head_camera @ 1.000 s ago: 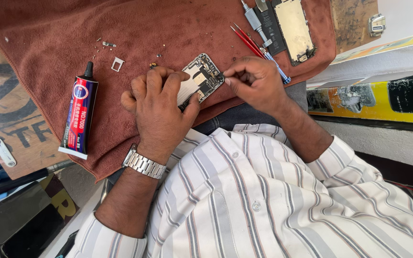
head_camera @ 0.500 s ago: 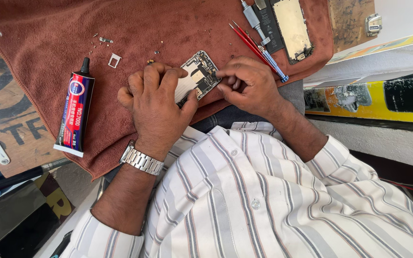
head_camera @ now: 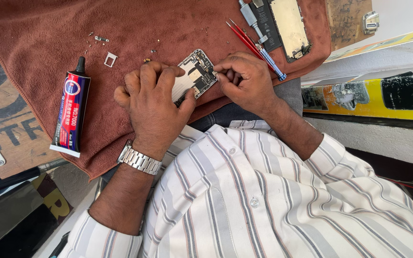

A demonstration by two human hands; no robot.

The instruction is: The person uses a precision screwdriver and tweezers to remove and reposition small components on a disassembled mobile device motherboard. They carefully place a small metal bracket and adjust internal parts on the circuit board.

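On the brown towel (head_camera: 34, 67), my left hand (head_camera: 151, 102) clamps the opened grey phone body (head_camera: 194, 76); right hand (head_camera: 244, 79) pinches something tiny (hidden) at its edge—steady fingertip work comes next, I judge.

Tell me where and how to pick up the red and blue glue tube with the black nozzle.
Grip the red and blue glue tube across its wide middle, coming down from above. It lies flat on the brown towel, nozzle pointing away, with both long sides free; the nozzle is too thin and the flat crimped end too slim to hold.

Left hand (head_camera: 151, 102) curled, right hand (head_camera: 244, 81) pinching, fingertips close.
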